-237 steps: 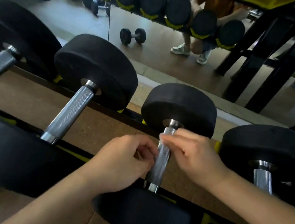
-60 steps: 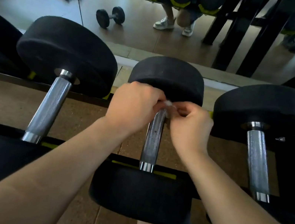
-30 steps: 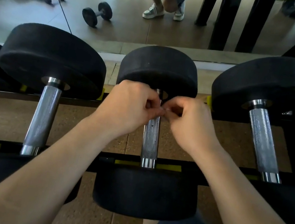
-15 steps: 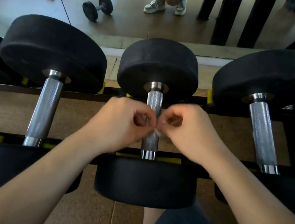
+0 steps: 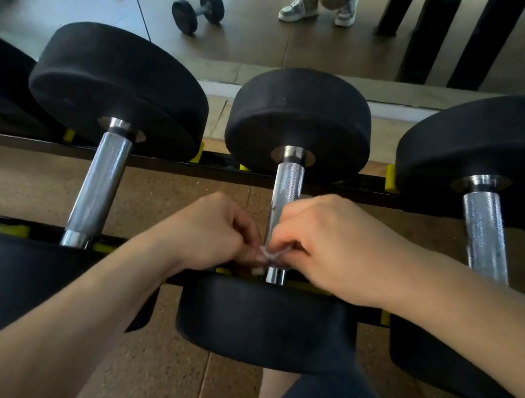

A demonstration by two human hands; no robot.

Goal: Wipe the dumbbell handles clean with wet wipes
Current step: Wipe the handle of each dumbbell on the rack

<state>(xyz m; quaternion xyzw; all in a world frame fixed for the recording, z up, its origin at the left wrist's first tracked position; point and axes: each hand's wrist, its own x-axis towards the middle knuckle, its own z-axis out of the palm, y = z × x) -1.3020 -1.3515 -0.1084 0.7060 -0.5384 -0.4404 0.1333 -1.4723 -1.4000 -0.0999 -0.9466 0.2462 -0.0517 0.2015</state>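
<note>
In the head view, the middle dumbbell point(image 5: 300, 118) lies across the rack point(image 5: 43, 231), and its handle point(image 5: 287, 185) runs lengthwise straight away from the camera. At the handle's near end, the left hand point(image 5: 211, 228) and right hand point(image 5: 326, 244), fingers curled, both pinch 1 small white wet wipe point(image 5: 268, 253).

a gym: racked dumbbells point(image 5: 284, 202), wall mirror point(image 5: 249, 23).

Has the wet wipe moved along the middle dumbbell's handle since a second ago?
Yes. The wet wipe, pinched by left hand and right hand, has slid along the middle handle from the far head to the near head.
</note>
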